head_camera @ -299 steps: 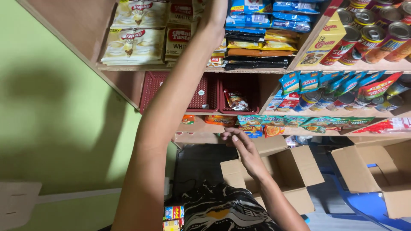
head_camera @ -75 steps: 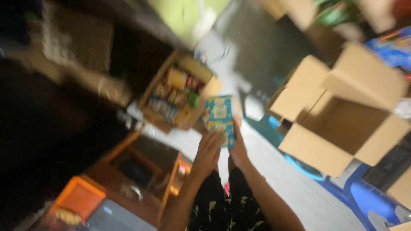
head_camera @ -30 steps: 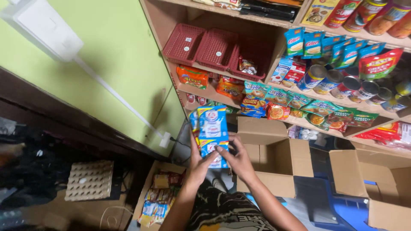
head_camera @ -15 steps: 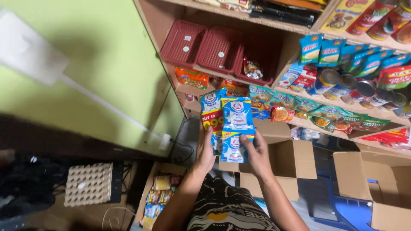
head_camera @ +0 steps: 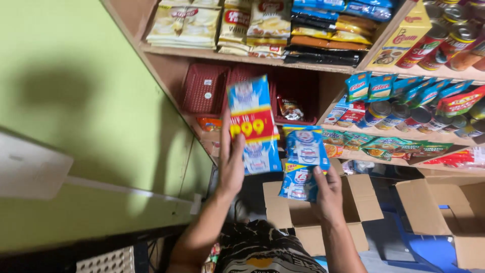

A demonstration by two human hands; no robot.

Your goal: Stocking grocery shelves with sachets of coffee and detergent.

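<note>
My left hand grips a tall blue packet with a red and yellow band, raised in front of the red baskets on the shelf. My right hand holds a second blue packet lower and to the right, above an open cardboard box. The two packets are apart, side by side. My patterned clothing shows at the bottom.
Wooden shelves carry stacked sachets, packets and cans. A green wall is on the left. A second open cardboard box stands at the right, and a white egg tray lies at the lower left.
The packets were held together in both hands; now they are split, one in each hand, and the left one has risen toward the shelf. The camera tilted up.
</note>
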